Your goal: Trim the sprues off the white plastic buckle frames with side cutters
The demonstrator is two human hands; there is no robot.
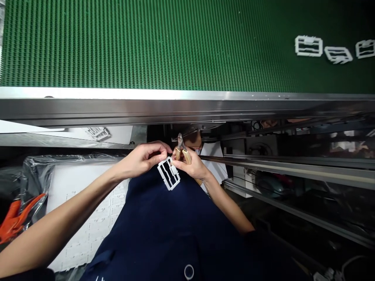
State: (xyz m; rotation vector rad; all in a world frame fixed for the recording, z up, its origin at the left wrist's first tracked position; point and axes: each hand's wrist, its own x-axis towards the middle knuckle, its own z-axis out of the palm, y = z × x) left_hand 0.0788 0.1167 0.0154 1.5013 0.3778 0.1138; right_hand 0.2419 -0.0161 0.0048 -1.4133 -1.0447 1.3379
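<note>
In the middle of the view, a white plastic frame (169, 174) with long slots hangs tilted in front of the dark blue clothing. My left hand (146, 158) pinches its upper corner between thumb and fingers. My right hand (193, 166) is closed around a pair of side cutters (182, 150) with tan handles, their jaws pointing up and away from the frame. The right thumb also touches the frame's upper right edge. Some of the right fingers are hidden behind the cutters.
A green conveyor belt (146, 47) with a metal edge rail (175, 105) runs across the top. Several white frames (309, 46) lie on its right side. Left below are a plastic-lined box of white parts (84, 218) and an orange-handled tool (19, 218). Metal rails (293, 168) stretch rightward.
</note>
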